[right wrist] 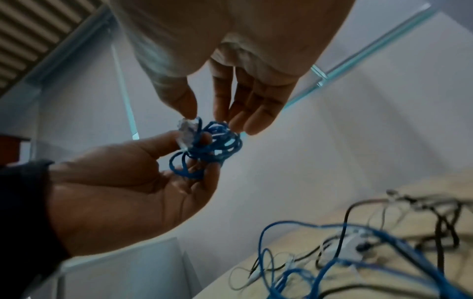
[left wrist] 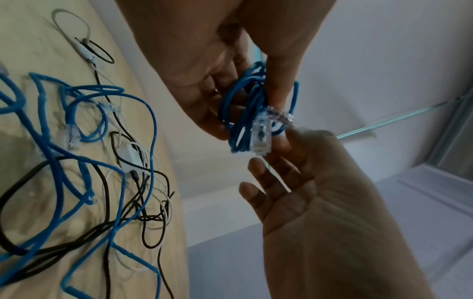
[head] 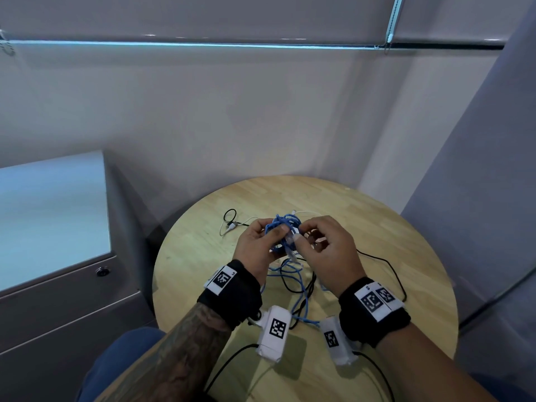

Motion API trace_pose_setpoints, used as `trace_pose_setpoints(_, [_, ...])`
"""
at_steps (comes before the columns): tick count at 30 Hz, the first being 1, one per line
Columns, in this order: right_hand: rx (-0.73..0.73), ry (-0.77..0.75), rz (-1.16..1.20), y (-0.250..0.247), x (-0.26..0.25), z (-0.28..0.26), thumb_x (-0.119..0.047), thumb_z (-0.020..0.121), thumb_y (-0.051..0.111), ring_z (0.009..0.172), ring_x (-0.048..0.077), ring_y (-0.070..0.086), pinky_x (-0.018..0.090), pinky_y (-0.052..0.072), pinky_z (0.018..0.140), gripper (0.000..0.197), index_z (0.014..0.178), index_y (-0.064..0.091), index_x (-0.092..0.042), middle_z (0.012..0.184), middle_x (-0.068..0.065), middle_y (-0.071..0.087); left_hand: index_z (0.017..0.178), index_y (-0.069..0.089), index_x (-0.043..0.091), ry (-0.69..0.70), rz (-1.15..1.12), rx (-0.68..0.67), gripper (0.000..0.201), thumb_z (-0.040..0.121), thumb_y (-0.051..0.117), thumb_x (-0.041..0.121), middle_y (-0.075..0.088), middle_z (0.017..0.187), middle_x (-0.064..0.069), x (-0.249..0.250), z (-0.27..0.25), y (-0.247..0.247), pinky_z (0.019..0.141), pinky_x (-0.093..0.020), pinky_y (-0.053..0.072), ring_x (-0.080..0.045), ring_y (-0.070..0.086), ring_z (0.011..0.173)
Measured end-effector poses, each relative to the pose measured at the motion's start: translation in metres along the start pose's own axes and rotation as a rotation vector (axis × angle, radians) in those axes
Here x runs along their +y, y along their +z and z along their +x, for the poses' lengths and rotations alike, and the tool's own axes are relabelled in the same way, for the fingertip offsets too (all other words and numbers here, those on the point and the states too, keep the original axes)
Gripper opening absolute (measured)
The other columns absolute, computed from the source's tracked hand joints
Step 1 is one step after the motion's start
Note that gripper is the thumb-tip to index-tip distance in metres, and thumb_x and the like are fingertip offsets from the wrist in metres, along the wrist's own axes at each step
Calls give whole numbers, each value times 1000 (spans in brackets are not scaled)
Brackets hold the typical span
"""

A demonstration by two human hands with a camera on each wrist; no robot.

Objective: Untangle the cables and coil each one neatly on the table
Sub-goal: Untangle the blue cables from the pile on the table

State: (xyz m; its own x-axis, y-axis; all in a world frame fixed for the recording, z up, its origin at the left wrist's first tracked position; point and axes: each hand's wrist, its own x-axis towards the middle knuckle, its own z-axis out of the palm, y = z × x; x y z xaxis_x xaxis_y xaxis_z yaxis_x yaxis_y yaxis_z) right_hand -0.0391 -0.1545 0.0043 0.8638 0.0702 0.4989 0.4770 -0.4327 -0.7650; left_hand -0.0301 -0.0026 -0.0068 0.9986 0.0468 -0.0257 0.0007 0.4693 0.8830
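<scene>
My left hand [head: 256, 245] holds a small coil of blue network cable [head: 282, 227] above the round wooden table [head: 377, 224]. In the left wrist view, thumb and fingers wrap the blue coil [left wrist: 240, 113]. My right hand [head: 327, 248] pinches the coil's clear plug [left wrist: 261, 135] between thumb and forefinger; the right wrist view shows that pinch at the plug [right wrist: 187, 131]. Below the hands lies a tangle [head: 293, 282] of more blue cable, black cable and thin white cable. It also shows in the wrist views, with the tangle [left wrist: 89, 161] partly blurred.
A white cable with a small black loop [head: 232, 223] lies at the table's far left. A black cable [head: 388, 268] loops out to the right. A grey cabinet [head: 72, 285] stands left of the table, and walls close in behind it.
</scene>
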Motion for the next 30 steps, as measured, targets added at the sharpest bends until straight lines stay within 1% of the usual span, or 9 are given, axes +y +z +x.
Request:
trace_pose_setpoints(4, [-22,10,-119,0,1,2,-41,80,78,79,7,59,21,48,69,27,73,61,-22,89,-8,56,87,58,10,22,20,27,15,86,65,-3,70,84,-12,-1,0,4,61,-32,55,-22,67,72])
trace_pose_setpoints(8, [-136,105,-157,3,4,3,-33,85,76,89,1,55,10,41,76,22,73,66,-17,98,-8,54,88,60,10,22,51,38,14,86,66,-2,72,89,-13,-5,-1,5,64,-34,56,-24,68,74])
trace_pose_setpoints(10, [-168,182,-25,-1,5,6,-26,87,75,87,2,56,6,40,76,21,73,67,-12,101,-6,56,92,61,9,1,51,30,11,87,66,1,70,91,-14,-4,0,3,68,-37,57,-25,67,75])
trace_pose_setpoints(14, [-231,327,245,-10,9,10,-28,92,69,85,11,61,33,55,81,26,86,72,-2,102,-3,62,107,62,3,-68,71,-2,17,91,63,6,64,89,-17,-1,3,0,73,-41,55,-28,62,79])
trace_pose_setpoints(16, [-173,274,170,-10,9,9,-30,91,70,84,13,65,41,56,82,18,86,74,-12,96,-4,68,111,60,-1,-81,71,-8,19,93,59,4,65,89,-19,-1,3,0,66,-37,56,-28,63,76])
trace_pose_setpoints(20, [-20,51,-33,-4,8,2,-29,92,69,69,10,66,29,53,64,9,87,67,-21,78,-6,71,113,59,-3,-70,89,40,22,93,59,5,70,88,-16,-5,2,1,62,-34,56,-25,67,75])
trace_pose_setpoints(24, [-112,-113,-381,0,9,-1,-40,97,58,74,11,56,32,46,67,20,92,63,-21,85,-11,59,112,61,-3,-47,150,53,21,93,60,6,69,90,-18,-4,1,0,61,-35,57,-29,65,74])
trace_pose_setpoints(26, [-130,-100,-418,-1,10,1,-39,98,56,74,12,55,33,46,67,20,92,64,-21,85,-10,59,111,63,-1,-45,183,36,19,93,59,4,70,89,-15,-1,3,-3,63,-36,58,-27,66,77])
trace_pose_setpoints(30, [-53,61,-125,-13,9,8,-29,96,62,76,10,67,32,54,71,15,84,62,-20,78,-7,70,112,65,-1,-34,242,69,20,94,57,3,64,89,-13,4,13,-14,63,-37,57,-22,61,76])
